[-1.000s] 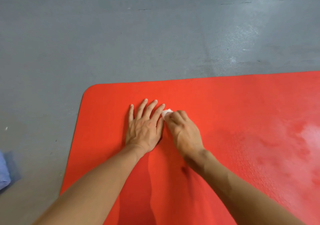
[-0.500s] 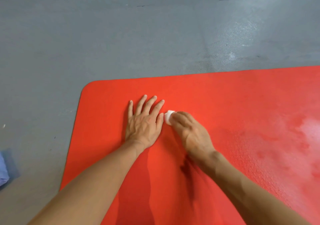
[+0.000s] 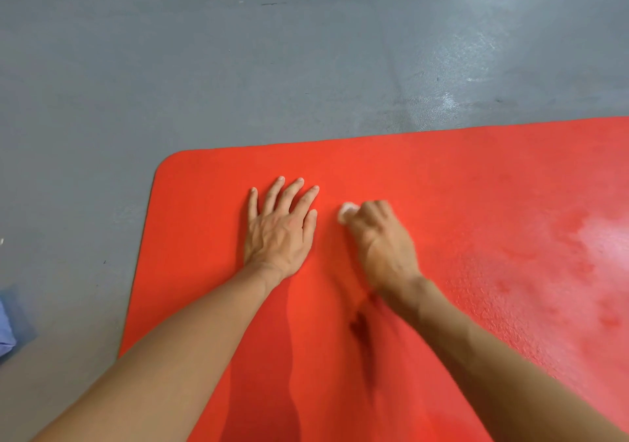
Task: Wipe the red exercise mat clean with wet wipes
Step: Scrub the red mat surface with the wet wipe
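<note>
The red exercise mat [image 3: 442, 203] lies flat on the grey floor [image 3: 204, 67], its rounded corner at the far left, a pale sheen on its right side. The left hand [image 3: 279, 234] lies flat on it with fingers spread, pinning it near that corner. The right hand [image 3: 381, 240], blurred, curls round a small wadded wet wipe [image 3: 347, 211] pressed to the mat just beside the left hand. The wad is so small that hard rubbing could shred it, or skip patches; lifting the bracing hand might let the mat creep or wrinkle.
</note>
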`<state>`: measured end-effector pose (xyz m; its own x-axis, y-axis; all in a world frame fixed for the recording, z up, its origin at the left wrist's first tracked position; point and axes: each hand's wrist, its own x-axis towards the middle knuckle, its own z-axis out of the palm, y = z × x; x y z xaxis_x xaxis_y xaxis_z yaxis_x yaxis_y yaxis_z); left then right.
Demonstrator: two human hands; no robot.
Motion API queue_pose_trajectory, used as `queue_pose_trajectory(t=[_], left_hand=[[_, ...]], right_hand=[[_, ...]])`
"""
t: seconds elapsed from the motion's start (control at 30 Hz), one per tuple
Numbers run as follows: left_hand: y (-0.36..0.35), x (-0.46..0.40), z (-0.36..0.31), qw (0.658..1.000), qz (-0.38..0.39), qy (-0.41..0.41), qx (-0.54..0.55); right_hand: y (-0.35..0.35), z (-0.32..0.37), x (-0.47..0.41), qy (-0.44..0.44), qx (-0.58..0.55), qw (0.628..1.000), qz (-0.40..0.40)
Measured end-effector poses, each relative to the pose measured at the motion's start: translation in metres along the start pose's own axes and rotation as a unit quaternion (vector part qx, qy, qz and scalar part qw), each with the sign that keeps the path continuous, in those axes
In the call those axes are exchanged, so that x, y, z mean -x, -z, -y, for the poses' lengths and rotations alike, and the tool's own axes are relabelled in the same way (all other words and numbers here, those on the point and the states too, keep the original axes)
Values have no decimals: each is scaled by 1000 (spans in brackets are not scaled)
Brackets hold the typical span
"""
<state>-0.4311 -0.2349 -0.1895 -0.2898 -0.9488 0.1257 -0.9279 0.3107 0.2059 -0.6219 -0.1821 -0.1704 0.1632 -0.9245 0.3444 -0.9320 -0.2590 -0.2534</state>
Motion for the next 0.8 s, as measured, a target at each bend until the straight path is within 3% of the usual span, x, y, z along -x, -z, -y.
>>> queue_pose_trajectory(t=[0.1, 0.17, 0.23, 0.33, 0.47, 0.6, 0.67, 0.73, 0.8], left_hand=[[-1, 0, 0, 1000, 5, 1, -6], [-1, 0, 0, 1000, 3, -2, -6], [-1, 0, 1, 1000, 3, -4, -1], [-1, 0, 3, 1000, 5, -4, 8], [2, -3, 8, 998, 41, 0, 46], [22, 26, 13, 996, 75, 32, 35], [27, 63, 9, 997, 66, 32, 5], [24, 92, 1, 998, 62, 5, -12], [19, 96, -1, 998, 48, -3, -32]], right_hand=[[7, -44, -9, -138, 47, 989, -30], [3, -30, -10, -172, 22, 984, -31], [-3, 3, -4, -165, -37, 985, -30], [-6, 48, 14, -80, -103, 991, 2], [5, 30, 23, -5, -56, 997, 47], [21, -28, 21, -173, 2, 985, -22], [17, -11, 20, -226, 12, 974, -34], [7, 33, 26, -184, -18, 983, -20], [-2, 67, 39, -53, -50, 997, 23]])
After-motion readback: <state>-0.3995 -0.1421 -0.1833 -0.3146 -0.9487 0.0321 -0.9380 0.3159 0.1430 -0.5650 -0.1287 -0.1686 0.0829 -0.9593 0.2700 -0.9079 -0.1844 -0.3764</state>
